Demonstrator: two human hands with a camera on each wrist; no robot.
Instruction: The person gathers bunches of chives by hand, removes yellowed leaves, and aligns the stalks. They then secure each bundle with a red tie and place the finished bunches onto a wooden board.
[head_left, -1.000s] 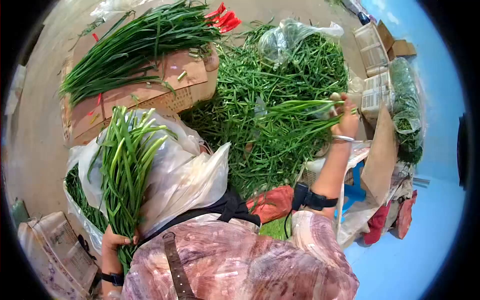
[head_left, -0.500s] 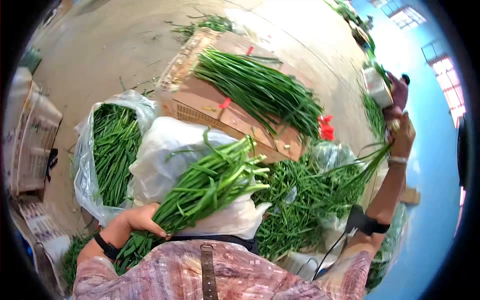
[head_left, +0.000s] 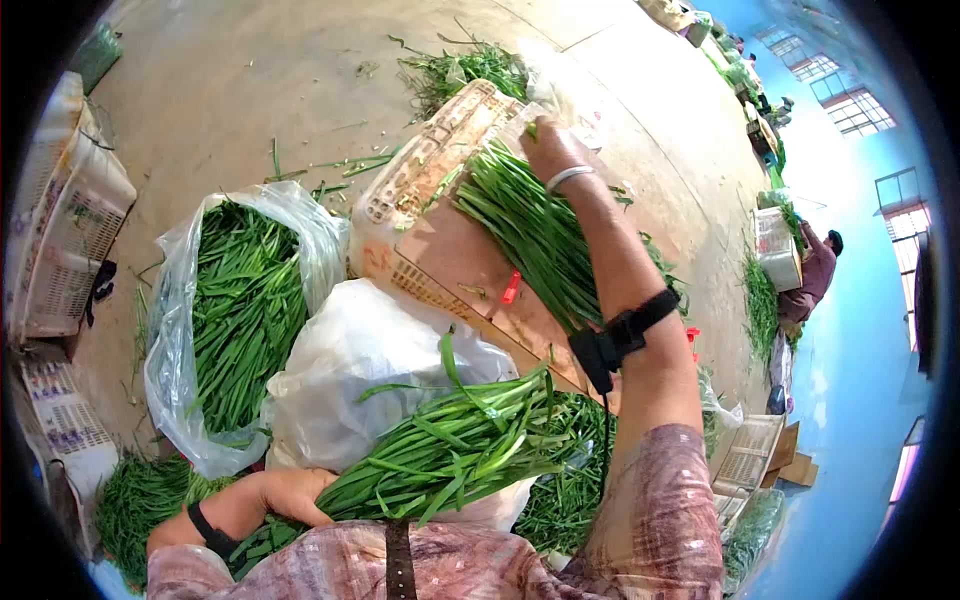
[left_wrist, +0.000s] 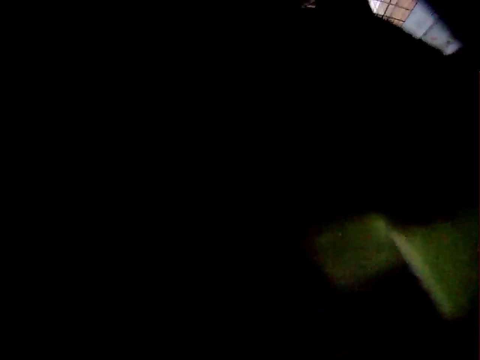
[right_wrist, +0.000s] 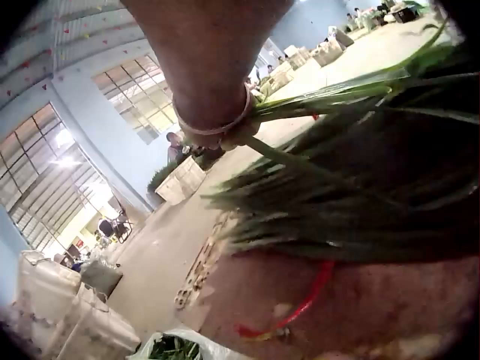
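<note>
1. your left hand [head_left: 295, 495] grips the leafy end of a bunch [head_left: 450, 440], thumb over the leaves; its fingers are mostly hidden, and the left wrist view is nearly black. the bunch lies before your waist, over white plastic [head_left: 345, 335], pale ends toward the crate's near edge.
2. your right hand [head_left: 555, 152] is over the far left part of the crate [head_left: 378, 215], by one end of the pile [head_left: 510, 220]. the right wrist view shows its grip curled on a few stalks [right_wrist: 330, 97], though the fingertips are hidden.
3. the pile lies on cardboard [head_left: 450, 245] atop the crate, slanting from the far left corner toward the near right one. if your right forearm or the wrist camera's cord [head_left: 606, 440] drags across it, leaves could snag and the pile skew.
4. the red tie [head_left: 512, 288] lies between pile and near edge; a sweeping sleeve could knock it off.
5. only one end of the bunch is held, so a loosened left grip could let stalks fan out and slide into the loose heap [head_left: 570, 490] below the near right corner.
</note>
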